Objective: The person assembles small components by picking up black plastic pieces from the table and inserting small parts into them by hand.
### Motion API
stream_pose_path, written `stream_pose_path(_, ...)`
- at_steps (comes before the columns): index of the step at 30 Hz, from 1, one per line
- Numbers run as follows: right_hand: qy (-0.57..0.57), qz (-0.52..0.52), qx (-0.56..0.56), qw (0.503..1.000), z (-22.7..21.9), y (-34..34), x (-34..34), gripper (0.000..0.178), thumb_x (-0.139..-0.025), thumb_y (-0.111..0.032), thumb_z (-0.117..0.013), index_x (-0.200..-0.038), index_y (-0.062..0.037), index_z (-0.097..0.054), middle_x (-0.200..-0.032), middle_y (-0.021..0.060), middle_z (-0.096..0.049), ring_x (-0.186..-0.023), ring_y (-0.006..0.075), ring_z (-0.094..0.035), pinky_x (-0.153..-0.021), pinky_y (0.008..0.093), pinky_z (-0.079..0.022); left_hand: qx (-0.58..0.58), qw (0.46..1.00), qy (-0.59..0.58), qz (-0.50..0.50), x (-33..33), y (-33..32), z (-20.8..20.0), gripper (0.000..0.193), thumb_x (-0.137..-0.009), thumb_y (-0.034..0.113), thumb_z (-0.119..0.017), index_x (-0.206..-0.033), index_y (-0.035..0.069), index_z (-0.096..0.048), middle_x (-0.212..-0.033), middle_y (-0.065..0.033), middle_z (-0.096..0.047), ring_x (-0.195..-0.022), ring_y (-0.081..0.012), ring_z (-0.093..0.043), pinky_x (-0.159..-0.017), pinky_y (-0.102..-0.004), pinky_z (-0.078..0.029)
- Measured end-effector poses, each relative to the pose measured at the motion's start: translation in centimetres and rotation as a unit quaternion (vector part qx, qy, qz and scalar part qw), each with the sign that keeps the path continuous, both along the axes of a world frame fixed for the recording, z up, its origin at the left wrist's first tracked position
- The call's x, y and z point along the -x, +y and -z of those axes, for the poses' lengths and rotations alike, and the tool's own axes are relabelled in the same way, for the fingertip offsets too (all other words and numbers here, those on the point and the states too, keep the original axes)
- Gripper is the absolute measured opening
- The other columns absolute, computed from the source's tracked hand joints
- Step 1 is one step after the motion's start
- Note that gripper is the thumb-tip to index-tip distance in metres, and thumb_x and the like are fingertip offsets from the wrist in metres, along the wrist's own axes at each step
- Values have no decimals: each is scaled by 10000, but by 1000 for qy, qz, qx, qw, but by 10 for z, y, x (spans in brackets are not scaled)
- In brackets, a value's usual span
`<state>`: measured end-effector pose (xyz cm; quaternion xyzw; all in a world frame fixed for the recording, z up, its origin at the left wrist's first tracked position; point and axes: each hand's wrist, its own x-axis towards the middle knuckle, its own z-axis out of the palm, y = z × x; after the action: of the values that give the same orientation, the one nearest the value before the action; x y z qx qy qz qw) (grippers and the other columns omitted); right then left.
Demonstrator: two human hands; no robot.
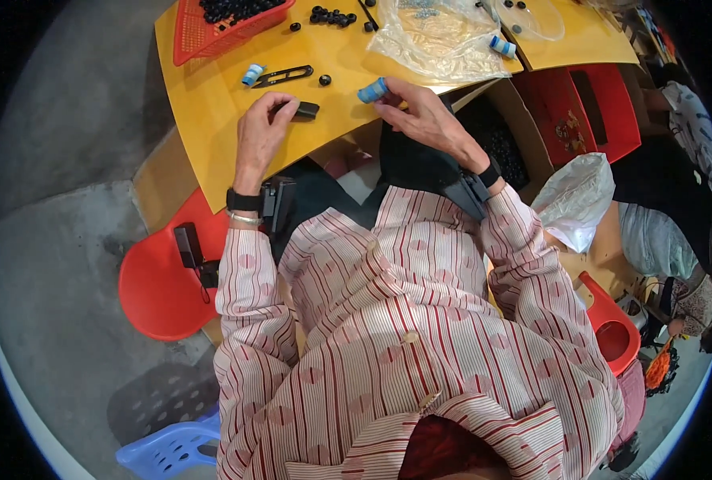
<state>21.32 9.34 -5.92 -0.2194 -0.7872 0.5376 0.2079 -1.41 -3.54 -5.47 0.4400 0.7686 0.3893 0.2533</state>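
One blue roll is pinched between thumb and fingers of my right hand over the desk; my left hand grips one black block. Two more rolls lie farther off, one just beside the snips, one at the clear bag's edge. One loose black piece lies near the snips. One red basket holds black pieces, too heaped to count; the bag bears small pale bits; one carton below desk level holds more black pieces.

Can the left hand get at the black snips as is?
Probably yes: the black snips lie just beyond the left hand, uncovered, though that hand seems to be pinching a dark block.
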Motion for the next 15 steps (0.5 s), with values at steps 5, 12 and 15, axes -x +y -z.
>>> stream_pose_path(5,4,40,-92,995,9,9,31,164,-838,-129,-571,-920,10,-542,-763,114,-592,-667,241,-583,-612,307,-467,11,993,116,31,11,-8,-12,193,-823,176,-623,-940,22,-633,-877,-121,-594,-765,-216,-590,-702,-303,-466)
stream_pose_path(12,3,74,-200,977,2,3,62,304,-799,-129,-650,-1029,5,-503,-882,117,-570,-819,221,-575,-724,308,-489,-28,995,88,-31,15,-10,-22,171,-825,159,-622,-934,29,-637,-865,-110,-590,-745,-197,-586,-686,-297,-466)
stream_pose_path(15,-1,76,-254,964,7,2,70,339,-773,-128,-665,-1037,-5,-492,-867,118,-565,-821,249,-571,-728,328,-485,-66,995,70,-37,1,-2,-30,145,-829,127,-617,-935,31,-636,-833,-91,-592,-720,-174,-577,-662,-283,-464)
